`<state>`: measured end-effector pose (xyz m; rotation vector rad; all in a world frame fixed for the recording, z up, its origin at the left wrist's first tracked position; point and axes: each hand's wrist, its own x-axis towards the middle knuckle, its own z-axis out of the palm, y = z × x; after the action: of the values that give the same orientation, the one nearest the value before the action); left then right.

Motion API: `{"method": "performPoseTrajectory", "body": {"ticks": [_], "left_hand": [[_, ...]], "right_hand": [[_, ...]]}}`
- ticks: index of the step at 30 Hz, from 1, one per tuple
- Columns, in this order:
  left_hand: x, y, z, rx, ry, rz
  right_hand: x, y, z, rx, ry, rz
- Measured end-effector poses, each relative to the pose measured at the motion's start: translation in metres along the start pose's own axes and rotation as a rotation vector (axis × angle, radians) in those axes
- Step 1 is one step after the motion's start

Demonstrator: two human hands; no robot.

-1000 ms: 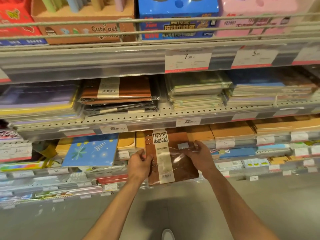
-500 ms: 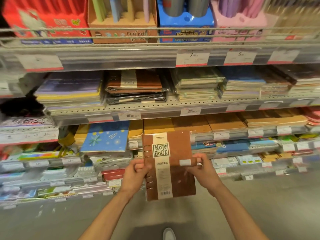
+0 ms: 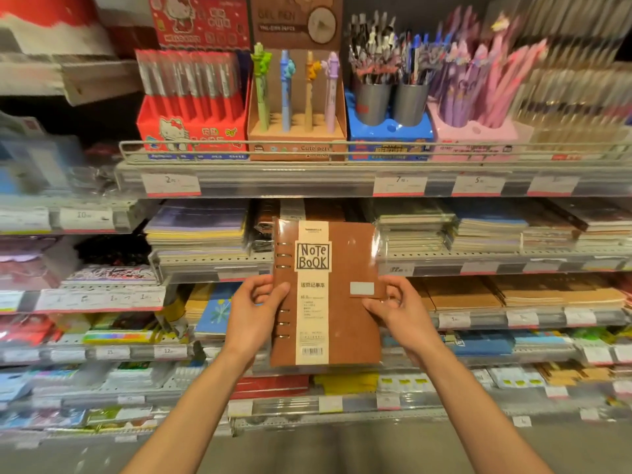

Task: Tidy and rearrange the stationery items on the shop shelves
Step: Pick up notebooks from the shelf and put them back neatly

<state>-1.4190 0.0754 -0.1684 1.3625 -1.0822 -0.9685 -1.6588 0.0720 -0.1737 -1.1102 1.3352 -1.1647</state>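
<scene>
Brown and wrapped in clear film, the notebook (image 3: pixel 326 295) stands upright in front of us, held up before the shelves with its cream band reading "NOTE BOOK" facing us and its ring binding along the left edge. Our left hand (image 3: pixel 254 311) grips that ringed edge about halfway down, thumb on the cover and the other fingers (image 3: pixel 263 289) curled round behind. Our right hand (image 3: pixel 398 311) holds the opposite edge at the same height, pinching it beside a small pale label on the cover. The notebook's top overlaps the notebook shelf (image 3: pixel 478 260), where flat stacks of wrapped notebooks (image 3: pixel 198 230) lie side by side; we see it held out in the air in front of them, touching none that we can make out. Above, behind a wire rail (image 3: pixel 307 145), sit a red cartoon pen box (image 3: pixel 191 107), a tan pen display (image 3: pixel 294 107) with four novelty pens upright, a blue stand (image 3: pixel 390 128) carrying two grey cups of pens, and a pink pen box (image 3: pixel 478 124). Price tags (image 3: pixel 399 184) line the shelf edges. Lower shelves hold more flat stationery, too blurred at the sides for us to name.
</scene>
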Motion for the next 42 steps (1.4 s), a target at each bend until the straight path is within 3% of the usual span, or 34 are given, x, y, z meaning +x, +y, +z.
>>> {"method": "performPoseTrajectory", "body": {"ticks": [7,15,18,22,27,30,33,37,42], "left_hand": [[0.035,0.037,-0.002,-0.038,0.027,-0.042],[0.035,0.043,-0.028,-0.093,-0.149,-0.082],[0.034,0.043,-0.029,-0.214,-0.18,-0.119],[0.04,0.045,-0.021,-0.383,-0.108,-0.114],[0.052,0.044,-0.007,-0.406,-0.064,-0.079],[0.06,0.049,0.006,-0.307,-0.023,-0.041],[0.073,0.046,0.008,0.007,0.022,0.088],[0.079,0.032,-0.009,0.346,0.023,0.276],[0.085,0.024,-0.01,0.461,-0.051,0.36]], "right_hand": [[0.028,-0.033,0.022,0.146,0.039,0.055],[0.057,-0.067,0.032,0.304,0.027,0.196],[0.066,-0.071,0.033,0.408,0.05,0.223],[0.057,-0.071,0.022,0.427,-0.06,0.218],[0.036,-0.056,0.007,0.392,-0.144,0.229],[0.043,-0.059,0.022,0.313,0.006,0.155],[0.056,-0.061,0.035,0.196,0.117,0.051],[0.057,-0.053,0.035,-0.185,0.216,-0.148],[0.057,-0.028,0.037,-0.476,0.183,-0.341]]}}
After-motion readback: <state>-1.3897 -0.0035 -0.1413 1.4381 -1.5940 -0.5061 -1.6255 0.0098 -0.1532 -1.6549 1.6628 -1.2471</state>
